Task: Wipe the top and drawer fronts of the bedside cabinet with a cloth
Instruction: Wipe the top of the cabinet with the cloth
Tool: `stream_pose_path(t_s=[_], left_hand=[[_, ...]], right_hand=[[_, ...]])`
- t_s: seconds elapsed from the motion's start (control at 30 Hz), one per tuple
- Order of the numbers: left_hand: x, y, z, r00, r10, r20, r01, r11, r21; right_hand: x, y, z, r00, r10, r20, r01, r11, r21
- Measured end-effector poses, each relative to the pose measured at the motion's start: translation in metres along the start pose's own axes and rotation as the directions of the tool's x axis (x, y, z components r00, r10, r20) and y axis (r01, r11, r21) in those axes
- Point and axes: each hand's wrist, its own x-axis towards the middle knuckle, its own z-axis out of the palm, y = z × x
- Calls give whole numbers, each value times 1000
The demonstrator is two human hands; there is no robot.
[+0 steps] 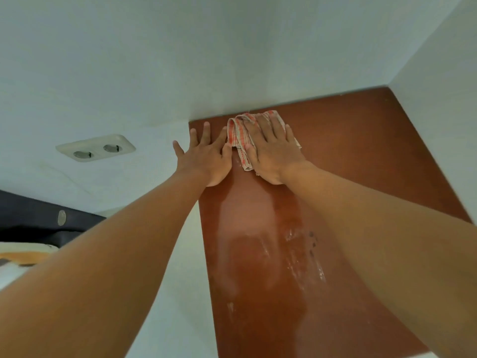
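1. From my remote seat I see the glossy reddish-brown wooden top of the bedside cabinet filling the right half of the head view. It is tucked into a corner of the pale white walls.
2. The crumpled cloth with orange and beige stripes lies on that top, close to its rear edge and towards the rear-left corner.
3. The right hand lies flat on the cloth, fingers straight and a little apart, palm pressing it down on the wood. Nothing is curled round the fabric.
4. The left hand lies flat on the bare wood just beside the cloth, fingers spread wide and holding nothing. Its little finger reaches past the top's left edge. I cannot tell whether its thumb touches the cloth.
5. Wet, whitish streaks shine on the wood nearer the camera, between the two forearms.
6. A cream double wall socket sits on the wall to the left. Below it is a dark padded panel with a round button.
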Motion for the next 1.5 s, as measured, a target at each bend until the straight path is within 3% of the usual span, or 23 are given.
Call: stream_pose_path(t_s=[0.17, 0.37, 0.57, 1.03, 1.13, 1.27, 1.33, 1.43, 1.5], left_hand=[[-12, 8, -3, 999, -28, -45, 27, 1000, -7], [-96, 21, 48, 992, 3, -125, -13, 997, -80], [-181, 33, 86, 995, -32, -98, 21, 994, -111], [-333, 49, 130, 993, -79, -88, 63, 983, -175], [-349, 49, 132, 992, -68, -103, 47, 979, -197], [-362, 48, 133, 993, -58, -104, 36, 978, -207], [-365, 47, 130, 993, -51, -105, 28, 977, -211], [-362, 42, 116, 991, -50, -121, 22, 975, -222], [-352, 38, 102, 989, -61, -133, 28, 971, -236]], right_hand=[[-55, 0, 13, 999, -10, -33, 11, 1000, 20], [-130, 0, 26, 1000, -1, 6, 1, 1000, 31], [-220, -2, 43, 999, 3, 37, -4, 1000, 24], [-431, -5, 85, 993, -53, -104, 44, 995, -88], [-469, -2, 93, 999, -39, -12, 38, 993, -115], [-508, 11, 104, 968, 118, 220, -113, 993, -35], [-508, 15, 94, 986, 58, 155, -45, 996, -81], [-479, 17, 68, 987, -159, 17, 159, 974, -163], [-442, 14, 53, 978, -202, -58, 188, 963, -193]])
